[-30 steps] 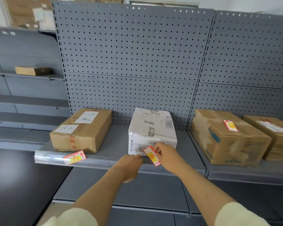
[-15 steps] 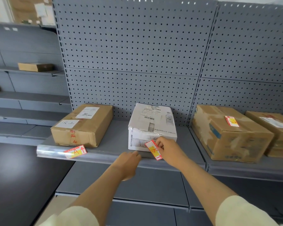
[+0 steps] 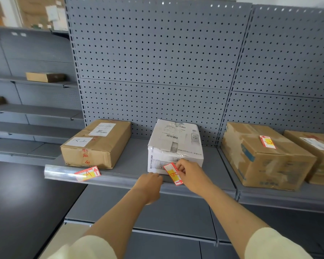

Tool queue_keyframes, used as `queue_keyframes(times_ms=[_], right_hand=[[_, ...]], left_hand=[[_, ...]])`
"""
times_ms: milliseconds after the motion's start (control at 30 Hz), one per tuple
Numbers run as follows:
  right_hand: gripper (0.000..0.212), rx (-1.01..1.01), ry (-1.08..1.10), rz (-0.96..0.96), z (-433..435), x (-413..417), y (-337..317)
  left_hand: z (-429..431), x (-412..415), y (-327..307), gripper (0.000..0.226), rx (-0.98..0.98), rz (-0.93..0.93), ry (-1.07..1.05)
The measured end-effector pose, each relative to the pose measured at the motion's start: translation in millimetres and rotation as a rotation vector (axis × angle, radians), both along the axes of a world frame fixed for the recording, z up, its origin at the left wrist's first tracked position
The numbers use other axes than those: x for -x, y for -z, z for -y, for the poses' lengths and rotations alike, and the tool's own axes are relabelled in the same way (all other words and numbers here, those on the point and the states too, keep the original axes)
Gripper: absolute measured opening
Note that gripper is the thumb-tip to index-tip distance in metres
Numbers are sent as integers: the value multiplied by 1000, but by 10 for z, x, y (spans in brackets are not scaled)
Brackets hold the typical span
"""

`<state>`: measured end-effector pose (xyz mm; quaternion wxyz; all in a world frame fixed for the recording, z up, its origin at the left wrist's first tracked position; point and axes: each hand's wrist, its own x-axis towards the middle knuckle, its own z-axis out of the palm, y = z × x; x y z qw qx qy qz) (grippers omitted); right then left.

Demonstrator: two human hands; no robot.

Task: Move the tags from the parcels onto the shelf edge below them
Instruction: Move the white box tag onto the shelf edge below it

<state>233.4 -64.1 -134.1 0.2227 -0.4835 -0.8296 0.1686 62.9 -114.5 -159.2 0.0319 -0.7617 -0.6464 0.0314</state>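
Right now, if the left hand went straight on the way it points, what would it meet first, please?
Most likely the shelf edge. The left hand points forward at it, just below the white parcel, and may already be touching it. Depth is unclear from this one view.

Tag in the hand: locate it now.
The tag is at centre in the head view, pinched by the right hand at the front of the white parcel, by the shelf edge.

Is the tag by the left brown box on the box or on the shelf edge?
On the shelf edge: the tag lies tilted against it, below the brown box.
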Motion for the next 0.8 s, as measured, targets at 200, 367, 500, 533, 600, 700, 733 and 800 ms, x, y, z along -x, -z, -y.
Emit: queue_keyframes(times_ms=[200, 367, 500, 533, 600, 700, 733, 800], right_hand=[[14, 7, -16, 2, 14, 1, 24], [16, 3, -19, -41, 20, 13, 17], [12, 21, -14, 16, 8, 14, 22], [9, 27, -17, 58, 12, 14, 36], [7, 45, -23, 133, 25, 26, 68], [15, -9, -23, 272, 36, 67, 71], [18, -45, -30, 322, 38, 87, 62], [24, -127, -49, 447, 57, 141, 47]], left_hand=[[3, -105, -31, 33, -34, -86, -14], [-12, -171, -46, 36, -28, -67, -43], [-1, -137, -55, 38, 13, -4, -56], [2, -130, -63, 38, 18, 8, -54], [7, -116, -84, 38, 19, 21, -47], [13, -104, -96, 36, 21, 27, -46], [19, -100, -100, 35, 13, 25, -53], [42, -84, -111, 35, -18, 35, -77]])
